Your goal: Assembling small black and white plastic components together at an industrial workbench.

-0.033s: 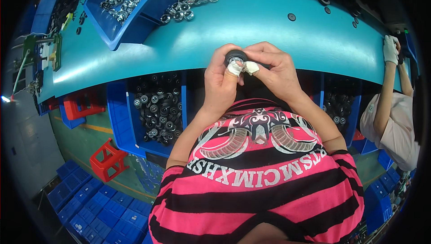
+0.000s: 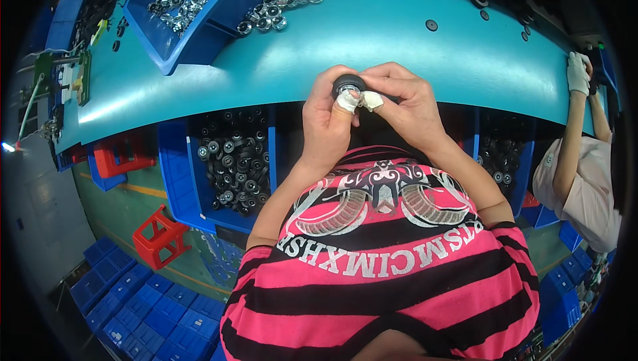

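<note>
At the near edge of the turquoise table, both my hands are closed around one small toy wheel with a black tyre and a shiny chrome hub. My left hand grips its left side, the thumb pressed against the hub's near side. From the right, my right hand holds it with fingers across the tyre and thumb close to the other one. White tape or a finger cover wraps each thumb tip. The fingers hide the wheel's underside.
A blue bin of chrome hubs stands at the far left, with loose hubs beside it. Below the table edge, blue bins hold black wheels. A loose black ring lies farther right. A co-worker's gloved hand is at the right end.
</note>
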Available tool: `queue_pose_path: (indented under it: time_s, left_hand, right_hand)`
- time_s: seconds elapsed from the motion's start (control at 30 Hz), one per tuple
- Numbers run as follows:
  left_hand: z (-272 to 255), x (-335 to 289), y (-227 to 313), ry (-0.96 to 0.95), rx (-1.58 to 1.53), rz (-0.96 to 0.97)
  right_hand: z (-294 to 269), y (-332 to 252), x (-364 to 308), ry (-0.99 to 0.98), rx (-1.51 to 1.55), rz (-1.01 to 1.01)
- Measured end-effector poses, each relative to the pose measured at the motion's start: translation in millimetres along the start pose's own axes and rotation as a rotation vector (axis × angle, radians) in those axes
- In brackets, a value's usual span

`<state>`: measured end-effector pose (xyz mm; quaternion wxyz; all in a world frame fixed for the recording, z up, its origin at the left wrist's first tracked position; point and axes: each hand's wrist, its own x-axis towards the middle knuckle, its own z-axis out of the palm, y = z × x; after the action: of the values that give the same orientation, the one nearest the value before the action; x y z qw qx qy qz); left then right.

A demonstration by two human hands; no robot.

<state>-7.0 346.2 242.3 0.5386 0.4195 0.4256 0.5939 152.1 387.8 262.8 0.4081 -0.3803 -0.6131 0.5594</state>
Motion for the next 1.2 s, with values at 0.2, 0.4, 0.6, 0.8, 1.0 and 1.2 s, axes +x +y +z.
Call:
queue_pose_path:
  time_s: [0.2,0.4,0.6,0.8,1.0,1.2]
  left_hand:
    - [7,0,-2,0.069,0.149,0.056]
    - [-14,5,-7,-0.092,-0.101,-0.035]
    - [-12,6,7,-0.096,0.114,-0.037]
    - [-2,5,4,0.019,0.052,0.038]
    - [4,9,6,0.092,0.080,0.075]
    - [2,12,7,0.121,0.037,0.038]
  right_hand:
    - [7,1,-5,0.074,-0.079,-0.059]
    - [6,0,2,0.045,-0.045,0.061]
    - [6,3,2,0.054,0.131,0.102]
    - [10,0,-2,0.067,0.017,0.090]
    - [20,-2,-4,0.145,-0.034,0.014]
    - [28,-2,-2,0.217,-0.208,-0.120]
